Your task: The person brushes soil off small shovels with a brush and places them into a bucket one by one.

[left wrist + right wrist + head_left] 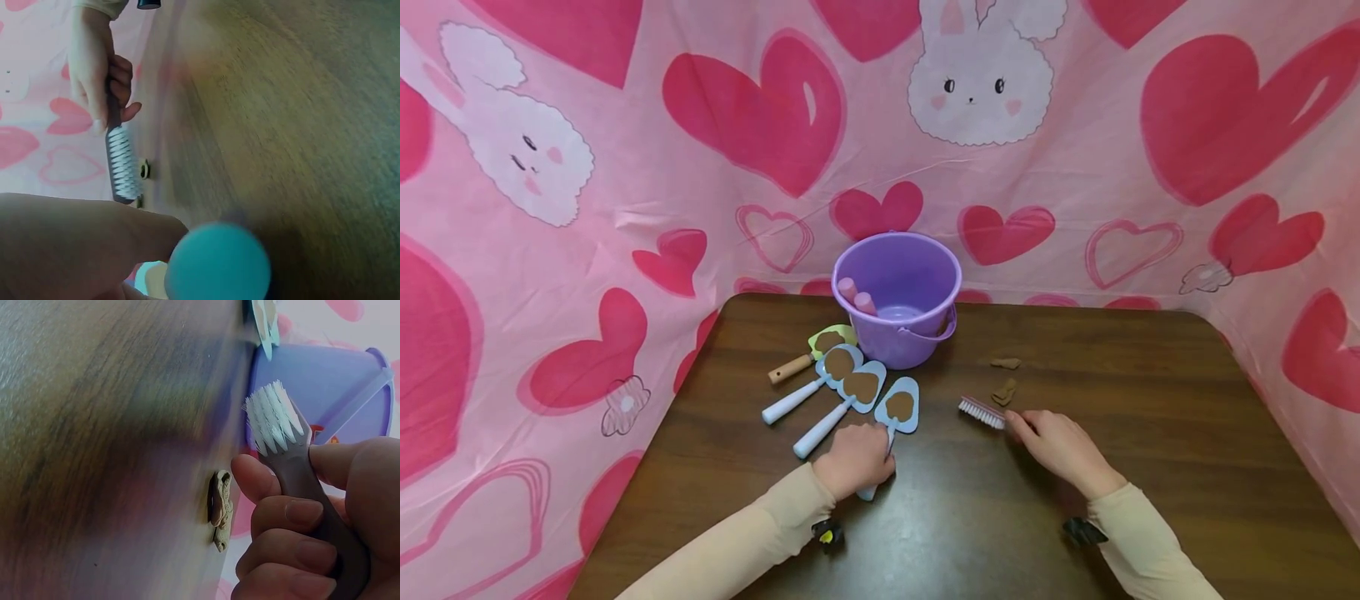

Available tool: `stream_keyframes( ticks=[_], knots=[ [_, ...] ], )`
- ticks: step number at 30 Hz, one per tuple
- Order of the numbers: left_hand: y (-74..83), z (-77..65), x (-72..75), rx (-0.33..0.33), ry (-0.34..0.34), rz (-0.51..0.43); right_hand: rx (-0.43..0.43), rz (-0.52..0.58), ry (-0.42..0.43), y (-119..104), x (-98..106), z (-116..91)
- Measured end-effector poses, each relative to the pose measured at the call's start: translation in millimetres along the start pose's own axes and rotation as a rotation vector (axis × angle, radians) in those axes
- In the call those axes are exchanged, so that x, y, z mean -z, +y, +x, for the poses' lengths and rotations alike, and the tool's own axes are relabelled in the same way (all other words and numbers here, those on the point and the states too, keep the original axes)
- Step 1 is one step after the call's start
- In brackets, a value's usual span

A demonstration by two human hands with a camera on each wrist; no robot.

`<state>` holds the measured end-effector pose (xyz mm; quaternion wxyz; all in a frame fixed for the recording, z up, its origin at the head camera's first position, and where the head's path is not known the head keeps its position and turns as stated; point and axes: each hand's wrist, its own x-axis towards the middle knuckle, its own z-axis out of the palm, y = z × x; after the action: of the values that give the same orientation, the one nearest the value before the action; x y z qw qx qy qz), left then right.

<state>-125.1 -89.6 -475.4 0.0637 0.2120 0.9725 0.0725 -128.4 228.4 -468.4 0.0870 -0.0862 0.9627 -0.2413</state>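
Note:
My left hand [856, 458] grips the handle of a light blue toy shovel [907, 385], whose blade bears a brown patch. In the left wrist view the round handle end [219, 265] pokes out beside the fingers. My right hand [1063, 446] holds a scrub brush [981, 412] by its dark handle [306, 487], fingers curled round it and white bristles [272, 419] exposed. The brush is just above or on the table; I cannot tell which. Two brown, crumpled scraps [1004, 392] lie beyond it. In the right wrist view these scraps [220, 506] look folded.
A purple bucket [898, 343] stands at the table's back, two pink cylindrical ends [864, 303] inside it. Left of it lie two more blue shovels [820, 429] and a green one with a wooden handle [790, 369], all brown-patched. Heart-printed cloth [880, 125] surrounds the wooden table [1150, 375].

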Motion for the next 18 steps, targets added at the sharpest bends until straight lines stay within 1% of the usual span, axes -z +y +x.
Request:
stream_keyframes(
  ticks=[5,8,10,14,18],
  knots=[
    [3.5,-2.6,4.6,0.029,0.001,-0.036,-0.001,0.0,-0.005,0.4,-0.5,-1.3],
    [4.8,-2.6,6.2,0.044,0.022,-0.041,-0.004,0.002,-0.009,0.5,-0.1,-1.9],
    [5.3,-2.0,7.3,0.049,0.05,-0.046,-0.013,0.005,-0.011,0.1,0.2,-2.8],
    [5.3,1.9,8.5,0.046,0.091,-0.045,-0.008,0.005,-0.003,-1.1,1.2,-3.6],
    [5.1,6.7,9.4,0.028,0.094,-0.061,0.011,0.006,0.026,-3.8,1.1,-4.0]
  ],
)
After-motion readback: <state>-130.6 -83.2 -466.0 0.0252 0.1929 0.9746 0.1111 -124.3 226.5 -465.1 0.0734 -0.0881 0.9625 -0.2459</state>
